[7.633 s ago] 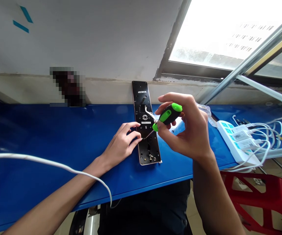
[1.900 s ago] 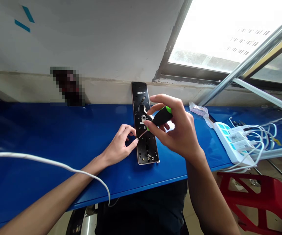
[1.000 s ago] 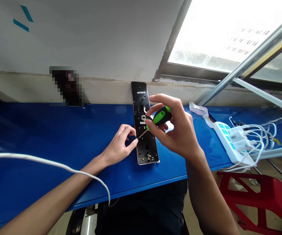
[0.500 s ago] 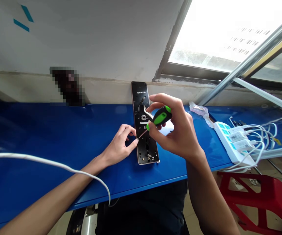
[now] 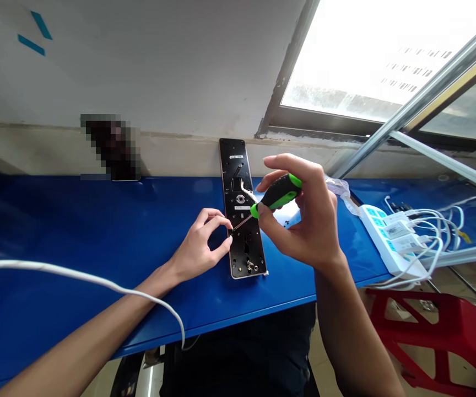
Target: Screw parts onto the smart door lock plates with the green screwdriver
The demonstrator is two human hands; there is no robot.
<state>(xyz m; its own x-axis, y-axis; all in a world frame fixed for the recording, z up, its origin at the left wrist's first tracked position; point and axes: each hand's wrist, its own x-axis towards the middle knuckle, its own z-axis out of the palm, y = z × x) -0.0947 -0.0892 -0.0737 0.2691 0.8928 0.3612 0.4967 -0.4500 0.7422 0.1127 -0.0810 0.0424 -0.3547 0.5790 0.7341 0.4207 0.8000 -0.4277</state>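
Right of the right hand [image 5: 299, 220], a white power strip [image 5: 387, 240] with white chargers [image 5: 399, 229] lies on the blue counter [image 5: 76, 220]; a clear plastic bag [image 5: 337, 187] sits just beside that hand; a red plastic stool [image 5: 428, 325] stands lower right; a white cable [image 5: 76, 278] runs left of the left hand [image 5: 200, 234].

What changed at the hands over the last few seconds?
The right hand swung the green-and-black screwdriver handle up and rightward, its tip staying by the left hand. Nothing was taken or let go. The door-lock back plate stayed put on the blue table.
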